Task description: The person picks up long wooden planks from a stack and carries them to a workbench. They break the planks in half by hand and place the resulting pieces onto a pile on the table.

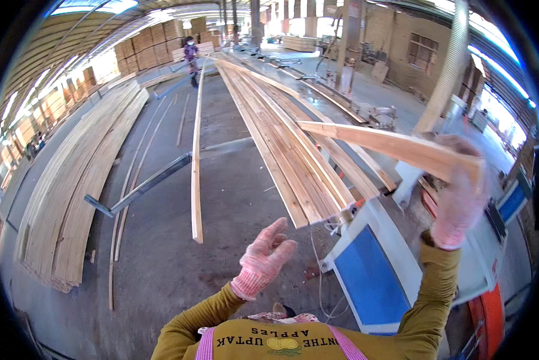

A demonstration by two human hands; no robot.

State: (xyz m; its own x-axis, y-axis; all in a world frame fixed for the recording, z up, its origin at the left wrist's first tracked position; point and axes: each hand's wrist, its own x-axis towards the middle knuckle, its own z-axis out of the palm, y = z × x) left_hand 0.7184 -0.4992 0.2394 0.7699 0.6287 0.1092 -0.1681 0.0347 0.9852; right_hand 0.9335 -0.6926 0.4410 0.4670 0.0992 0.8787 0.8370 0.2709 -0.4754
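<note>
Gloved hands and a long board over a timber yard floor

A stack of planks (284, 135) runs from centre toward twelve o'clock; a second pile (71, 198) lies at nine. A single plank (196, 156) rests on a metal rail (143, 186) between them. At three o'clock the right hand (458, 204) is closed around the end of a wooden board (389, 147) held in the air. The left hand (263, 258), at six, is spread and holds nothing.

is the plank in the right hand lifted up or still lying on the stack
Lifted. The right hand grips one end of the plank, which slants in the air above the stack of planks. The left hand is open and empty.
</note>
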